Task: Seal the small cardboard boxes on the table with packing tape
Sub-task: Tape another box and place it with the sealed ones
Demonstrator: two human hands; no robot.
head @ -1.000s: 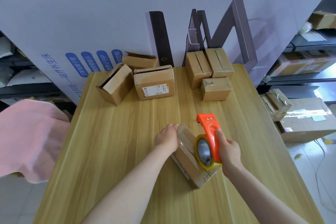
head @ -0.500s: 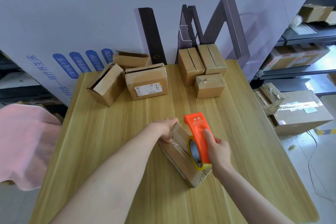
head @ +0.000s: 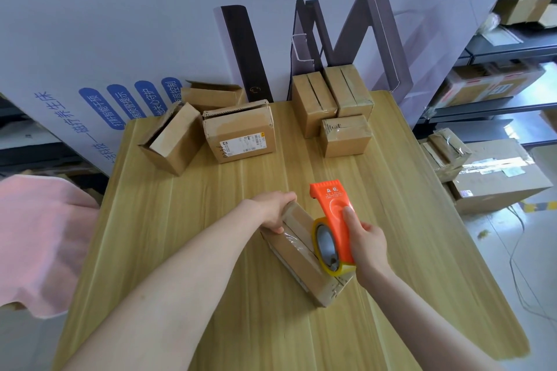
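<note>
A small cardboard box (head: 297,259) lies at an angle in the middle of the wooden table (head: 211,250), with clear tape along its top seam. My left hand (head: 272,211) grips its far end, fingers curled over the edge. My right hand (head: 366,242) holds an orange tape dispenser (head: 334,214) with a yellow-rimmed tape roll (head: 327,247) resting on the box's top. At the table's back left stand three boxes with loose flaps (head: 173,137) (head: 239,132) (head: 212,95). At the back right stand three taped boxes (head: 313,102) (head: 349,90) (head: 345,135).
A large white printed board (head: 150,24) leans behind the table. A pink cloth (head: 39,238) hangs off to the left. On the right, shelves (head: 497,75) and a floor pile hold bigger cartons (head: 497,181), with cables on the floor.
The dispenser has travelled along the box's top seam toward its far end. My left hand keeps its hold on the far end. The view has tilted a little.
</note>
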